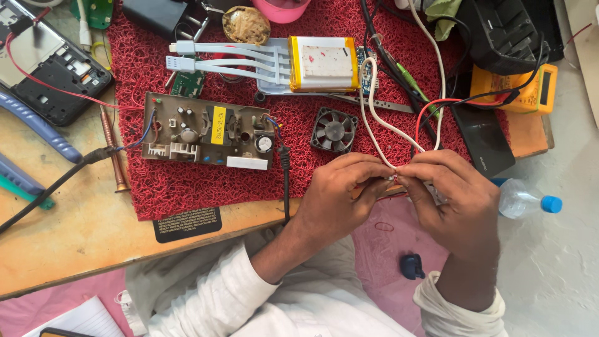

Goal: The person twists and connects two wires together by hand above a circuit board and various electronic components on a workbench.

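White sleeves led up from the lap to both hands, which met over the table edge. Left hand [340, 193] and right hand [452, 200] curled inward, fingertips pinching a white wire [369, 118] between them, just below a small fan [334, 130] on the red mat [187, 181].

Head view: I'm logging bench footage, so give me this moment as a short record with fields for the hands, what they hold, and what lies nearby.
left hand: left hand, fingertips pinching the thin white wire
right hand: right hand, pinching the same wire where the fingertips meet
surface: red looped-fibre mat on a wooden bench
nearby left: brown circuit board
nearby above: small black fan
nearby right: clear plastic bottle with blue cap
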